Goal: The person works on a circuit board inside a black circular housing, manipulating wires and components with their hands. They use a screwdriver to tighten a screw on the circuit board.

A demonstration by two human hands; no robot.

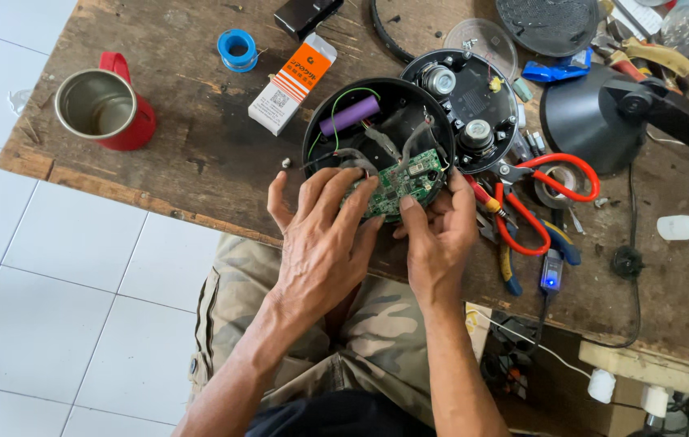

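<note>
Both hands held a green circuit board [397,184] at the near edge of a round black shell [377,133]. The left hand [324,235] lay with its fingers spread over the board's left end, the fingertips [354,188] pressed onto it. The right hand [440,239] pinched the board's lower right edge, thumb on top; its other fingers curled under, mostly hidden. The board sat tilted against the shell's rim, with grey ribbon wires running up from it into the shell.

Inside the shell lay a purple cell [349,115] and a thin green wire [336,109] looping around it. Touching the shell on its right was the second half [466,105], black, with two round metal parts on it.

Just right of the right hand lay red-handled scissors [551,194] over blue-handled pliers [514,267]. A black lamp [595,113] stood beyond them. To the left, on the worn wooden bench [190,154], sat an orange-and-white box [294,82], a blue solder spool [237,48] and, well apart, a red mug [106,109]. Camouflage trousers [360,324] showed below the bench edge.
</note>
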